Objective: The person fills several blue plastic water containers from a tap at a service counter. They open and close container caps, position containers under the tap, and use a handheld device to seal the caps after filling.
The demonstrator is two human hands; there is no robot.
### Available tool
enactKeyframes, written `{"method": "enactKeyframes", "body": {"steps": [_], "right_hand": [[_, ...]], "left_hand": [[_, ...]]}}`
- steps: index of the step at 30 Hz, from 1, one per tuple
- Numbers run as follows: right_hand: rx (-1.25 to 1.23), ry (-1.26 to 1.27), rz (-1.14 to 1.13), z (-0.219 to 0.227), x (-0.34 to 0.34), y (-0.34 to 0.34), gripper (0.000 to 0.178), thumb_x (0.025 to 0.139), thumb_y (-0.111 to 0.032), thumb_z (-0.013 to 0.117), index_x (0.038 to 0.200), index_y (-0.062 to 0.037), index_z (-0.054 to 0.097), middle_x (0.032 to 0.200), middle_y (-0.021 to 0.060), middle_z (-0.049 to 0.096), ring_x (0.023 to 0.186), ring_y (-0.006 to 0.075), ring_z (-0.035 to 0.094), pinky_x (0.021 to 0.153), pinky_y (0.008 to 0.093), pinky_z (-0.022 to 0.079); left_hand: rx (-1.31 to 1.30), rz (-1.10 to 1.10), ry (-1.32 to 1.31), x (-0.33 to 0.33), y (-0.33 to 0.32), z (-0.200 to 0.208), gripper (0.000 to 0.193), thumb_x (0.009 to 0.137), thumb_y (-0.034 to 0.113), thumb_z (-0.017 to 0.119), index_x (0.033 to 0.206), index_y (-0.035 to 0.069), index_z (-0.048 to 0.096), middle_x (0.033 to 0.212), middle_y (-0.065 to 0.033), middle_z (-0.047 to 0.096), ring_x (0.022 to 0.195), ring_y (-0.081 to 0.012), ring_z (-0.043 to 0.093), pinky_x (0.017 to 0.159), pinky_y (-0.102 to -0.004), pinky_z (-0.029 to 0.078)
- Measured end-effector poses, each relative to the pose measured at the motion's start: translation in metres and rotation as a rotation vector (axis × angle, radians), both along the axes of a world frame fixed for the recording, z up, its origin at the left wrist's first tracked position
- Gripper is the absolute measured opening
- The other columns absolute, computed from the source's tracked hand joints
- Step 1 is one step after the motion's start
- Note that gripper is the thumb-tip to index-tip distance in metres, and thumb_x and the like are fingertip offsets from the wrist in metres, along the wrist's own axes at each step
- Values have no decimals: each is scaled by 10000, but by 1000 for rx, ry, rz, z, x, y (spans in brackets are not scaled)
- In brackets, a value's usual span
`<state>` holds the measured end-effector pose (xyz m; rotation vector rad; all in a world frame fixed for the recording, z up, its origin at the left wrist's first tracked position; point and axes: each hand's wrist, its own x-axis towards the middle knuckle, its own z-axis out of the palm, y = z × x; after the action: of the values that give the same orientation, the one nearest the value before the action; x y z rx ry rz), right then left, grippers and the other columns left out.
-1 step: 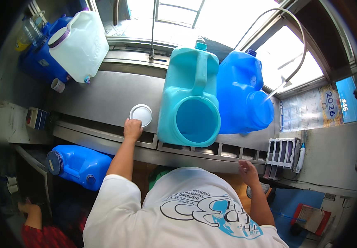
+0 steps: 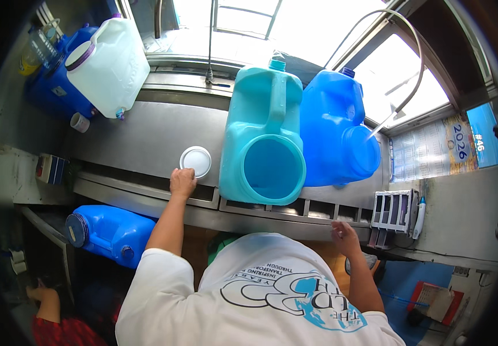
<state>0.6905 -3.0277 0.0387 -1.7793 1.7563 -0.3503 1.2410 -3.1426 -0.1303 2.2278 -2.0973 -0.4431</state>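
My left hand (image 2: 183, 183) pinches the near rim of a white round lid (image 2: 196, 162) over the steel counter; whether the lid rests flat is hard to tell. Just right of it stands a teal water jug (image 2: 232, 150), its wide round mouth uncovered and facing me. A blue water jug (image 2: 329, 109) stands beside it, closed by a big round blue cap (image 2: 365, 151). My right hand (image 2: 346, 237) hangs by the counter's front edge, fingers loosely bent and apart, with nothing seen in it.
A pale jug (image 2: 119, 66) and darker blue containers crowd the back left, near a small cup (image 2: 80, 122). A blue jug (image 2: 113, 230) lies below the counter edge. Another person's red sleeve (image 2: 64, 331) shows at lower left. A hose (image 2: 421, 63) arches over the blue jug.
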Motion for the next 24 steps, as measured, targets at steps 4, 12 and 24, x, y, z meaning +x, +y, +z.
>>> {"method": "enactKeyframes", "body": {"steps": [4, 12, 24], "right_hand": [[49, 75, 35, 2, 27, -11, 299, 823, -183, 662, 1094, -62, 635, 1018, 116, 656, 903, 273, 646, 812, 377, 516], [184, 176, 83, -1, 45, -20, 330, 821, -239, 670, 1129, -120, 652, 1044, 116, 658, 952, 284, 646, 847, 395, 519], [164, 141, -20, -16, 25, -3, 296, 820, -230, 676, 1091, -114, 655, 1017, 104, 662, 937, 283, 646, 841, 388, 521]], "left_hand": [[-49, -53, 78, 9, 14, 16, 430, 692, 270, 807, 1061, 143, 627, 1194, -94, 593, 1171, -269, 527, 1051, -471, 370], [-68, -201, -264, -2, 20, -9, 383, 657, 245, 801, 1013, 142, 702, 1378, -131, 460, 1344, -339, 358, 1134, -480, 274], [-442, 406, 1277, 25, -28, 102, 295, 918, 241, 592, 1123, 56, 488, 1103, -95, 601, 992, -219, 625, 840, -367, 512]]}}
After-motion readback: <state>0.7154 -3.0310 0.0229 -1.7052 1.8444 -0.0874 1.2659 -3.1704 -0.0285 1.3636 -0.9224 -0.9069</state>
